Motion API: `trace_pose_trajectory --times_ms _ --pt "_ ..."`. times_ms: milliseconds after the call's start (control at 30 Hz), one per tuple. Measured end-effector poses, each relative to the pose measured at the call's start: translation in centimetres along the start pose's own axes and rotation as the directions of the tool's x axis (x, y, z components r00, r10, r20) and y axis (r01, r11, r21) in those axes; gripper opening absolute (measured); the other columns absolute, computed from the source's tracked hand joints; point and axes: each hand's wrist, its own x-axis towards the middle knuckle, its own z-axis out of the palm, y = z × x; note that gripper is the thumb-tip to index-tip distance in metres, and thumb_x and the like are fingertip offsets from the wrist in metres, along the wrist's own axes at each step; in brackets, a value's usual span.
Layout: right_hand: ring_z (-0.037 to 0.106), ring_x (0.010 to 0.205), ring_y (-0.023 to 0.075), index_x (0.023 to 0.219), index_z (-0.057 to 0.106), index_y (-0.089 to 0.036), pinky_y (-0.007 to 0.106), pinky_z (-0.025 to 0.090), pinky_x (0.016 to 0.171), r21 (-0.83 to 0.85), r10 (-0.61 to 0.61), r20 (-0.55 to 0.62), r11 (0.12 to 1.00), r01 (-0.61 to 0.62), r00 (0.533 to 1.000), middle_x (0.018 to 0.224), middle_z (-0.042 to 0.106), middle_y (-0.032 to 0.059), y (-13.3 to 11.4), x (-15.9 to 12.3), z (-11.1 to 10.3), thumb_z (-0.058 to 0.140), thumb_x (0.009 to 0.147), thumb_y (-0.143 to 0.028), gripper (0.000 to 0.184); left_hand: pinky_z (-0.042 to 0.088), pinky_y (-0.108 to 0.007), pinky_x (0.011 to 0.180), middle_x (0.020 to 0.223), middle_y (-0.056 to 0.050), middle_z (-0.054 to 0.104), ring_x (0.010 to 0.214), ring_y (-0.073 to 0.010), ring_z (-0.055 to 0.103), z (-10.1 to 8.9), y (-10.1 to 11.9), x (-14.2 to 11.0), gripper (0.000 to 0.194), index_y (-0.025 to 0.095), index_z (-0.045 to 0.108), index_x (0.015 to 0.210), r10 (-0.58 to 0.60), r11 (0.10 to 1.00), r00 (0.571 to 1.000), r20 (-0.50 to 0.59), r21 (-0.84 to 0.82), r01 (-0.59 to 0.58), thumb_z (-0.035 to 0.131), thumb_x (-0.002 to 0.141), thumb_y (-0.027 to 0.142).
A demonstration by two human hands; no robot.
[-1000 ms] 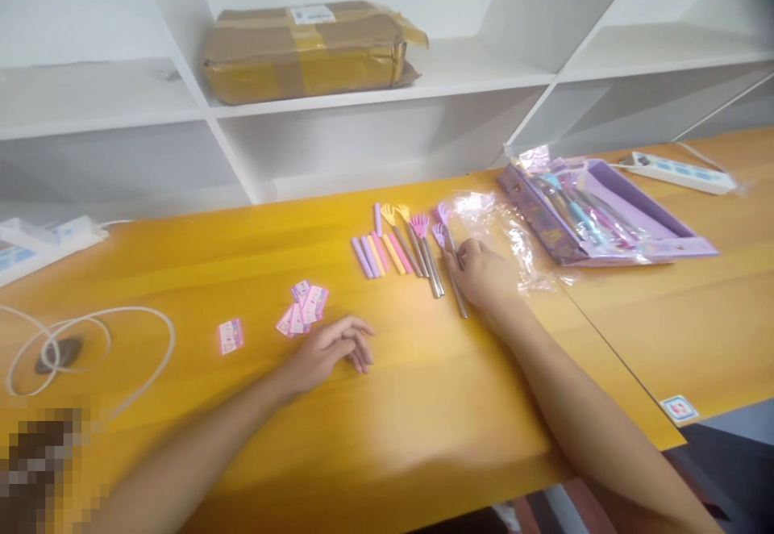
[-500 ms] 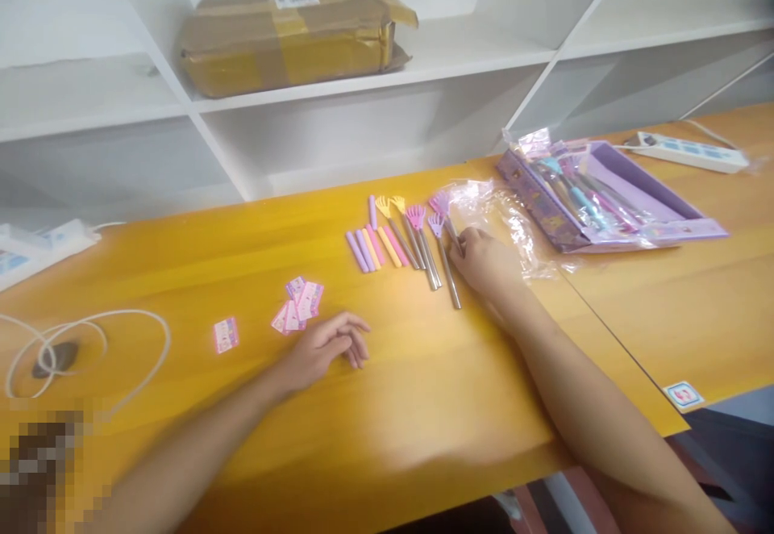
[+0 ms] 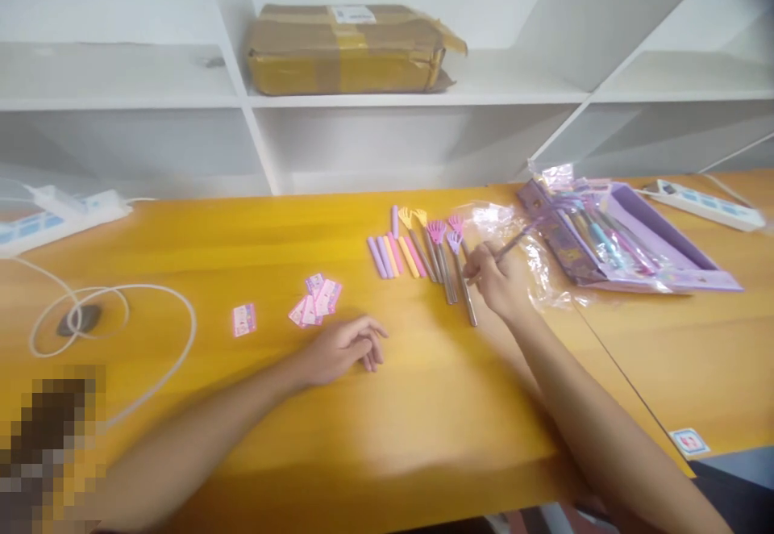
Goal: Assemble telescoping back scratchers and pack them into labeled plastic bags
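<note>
My right hand [image 3: 493, 282] is closed around the metal rod of a back scratcher [image 3: 513, 242], whose blurred purple head points up and right. It hovers just right of a row of hand-shaped back scratchers: a yellow one [image 3: 422, 218], a magenta one [image 3: 436, 232], a lilac one [image 3: 454, 240] and others with silver rods. Left of these lie several coloured tubes [image 3: 378, 256] in purple, yellow and pink. My left hand [image 3: 344, 348] rests on the table with loosely bent, parted fingers and holds nothing. Several small pink cards [image 3: 315, 302] lie just beyond it.
A purple display box [image 3: 653, 223] with wrapped back scratchers stands at right, with clear plastic wrap [image 3: 538, 264] beside it. A single card [image 3: 244, 320], a white cable [image 3: 192, 320] and a power strip [image 3: 66, 219] are at left. A taped carton [image 3: 344, 54] sits on the shelf.
My right hand has lifted a back scratcher from the row and swung its head to the right. My left hand stays near the cards. The camera view has shifted and levelled.
</note>
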Motion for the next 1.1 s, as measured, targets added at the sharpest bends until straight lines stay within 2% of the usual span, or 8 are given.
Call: trace_pose_trajectory --times_ms 267,500,700,800,867,933,1033,1100 --pt "0.069 0.091 0.0265 0.096 0.071 -0.016 0.031 0.046 0.078 -0.307 0.051 0.214 0.952 0.018 0.976 0.094 0.075 0.0163 -8.8 9.0 2.5 0.047 0.105 -0.043 0.038 0.057 -0.033 0.076 0.095 -0.007 0.073 0.076 -0.0156 0.070 0.0 -0.2 0.0 0.021 0.016 0.060 0.119 -0.010 0.996 1.000 -0.005 0.086 0.010 0.051 0.108 0.031" --pt "0.072 0.108 0.0327 0.114 0.075 -0.011 0.037 0.052 0.091 -0.416 0.162 0.236 0.908 -0.051 0.958 0.105 0.075 0.0225 -11.6 12.2 7.6 0.064 0.097 -0.043 0.038 0.056 -0.031 0.074 0.093 -0.006 0.073 0.075 -0.0148 0.069 0.0 -0.8 0.0 0.019 0.018 0.061 0.120 0.006 0.991 1.000 0.010 0.137 -0.007 0.056 0.103 0.026" --pt "0.072 0.103 0.0328 0.112 0.076 -0.011 0.037 0.051 0.087 -0.397 0.113 0.141 0.917 -0.049 0.984 0.106 0.075 0.0222 -12.6 12.6 5.6 0.059 0.101 -0.047 0.041 0.057 -0.032 0.075 0.096 -0.007 0.073 0.076 -0.0159 0.072 -0.3 -0.8 0.1 0.021 0.018 0.061 0.120 -0.024 0.997 1.000 -0.016 0.074 0.026 0.058 0.105 0.032" --pt "0.070 0.089 0.0253 0.114 0.073 -0.016 0.033 0.049 0.080 -0.265 0.033 0.066 0.964 -0.014 0.997 0.096 0.075 0.0130 -12.4 9.8 3.3 0.051 0.105 -0.048 0.040 0.058 -0.033 0.074 0.097 -0.008 0.071 0.074 -0.0163 0.072 -0.4 -0.9 0.3 0.032 0.017 0.059 0.121 -0.002 0.999 0.999 -0.034 -0.037 0.000 0.058 0.107 0.046" --pt "0.063 0.074 0.0196 0.103 0.071 -0.017 0.029 0.046 0.070 0.109 -0.029 0.071 0.994 0.022 0.997 0.081 0.069 0.0063 -11.8 5.8 2.6 0.054 0.103 -0.052 0.039 0.059 -0.033 0.072 0.101 -0.008 0.069 0.073 -0.0166 0.073 -0.5 -1.0 0.4 0.043 0.018 0.055 0.126 0.038 0.995 0.998 -0.049 -0.092 -0.043 0.057 0.106 0.055" --pt "0.056 0.066 0.0158 0.094 0.065 -0.019 0.027 0.045 0.064 0.468 -0.128 0.220 0.884 0.010 0.967 0.073 0.063 0.0020 -11.0 0.8 2.7 0.058 0.099 -0.065 0.047 0.060 -0.033 0.069 0.107 -0.009 0.067 0.074 -0.0175 0.074 -0.4 -0.9 0.5 0.051 0.019 0.052 0.132 0.069 0.989 0.995 -0.073 -0.123 -0.078 0.056 0.105 0.062" --pt "0.054 0.066 0.0135 0.095 0.062 -0.019 0.027 0.046 0.066 0.686 -0.331 0.520 0.711 -0.154 0.787 0.074 0.062 0.0005 -10.1 -6.3 3.9 0.066 0.096 -0.067 0.048 0.060 -0.033 0.068 0.102 -0.008 0.068 0.074 -0.0187 0.074 -0.3 -0.4 0.4 0.053 0.019 0.055 0.130 0.089 0.990 0.991 -0.101 -0.096 -0.099 0.054 0.105 0.065" --pt "0.054 0.069 0.0132 0.098 0.060 -0.019 0.029 0.048 0.071 0.757 -0.427 0.575 0.601 -0.256 0.698 0.082 0.063 0.0016 -9.7 -9.3 5.0 0.066 0.096 -0.069 0.050 0.058 -0.032 0.071 0.097 -0.007 0.066 0.076 -0.0183 0.071 -0.2 0.2 0.3 0.050 0.017 0.062 0.121 0.108 0.993 0.987 -0.117 -0.037 -0.113 0.055 0.105 0.064"
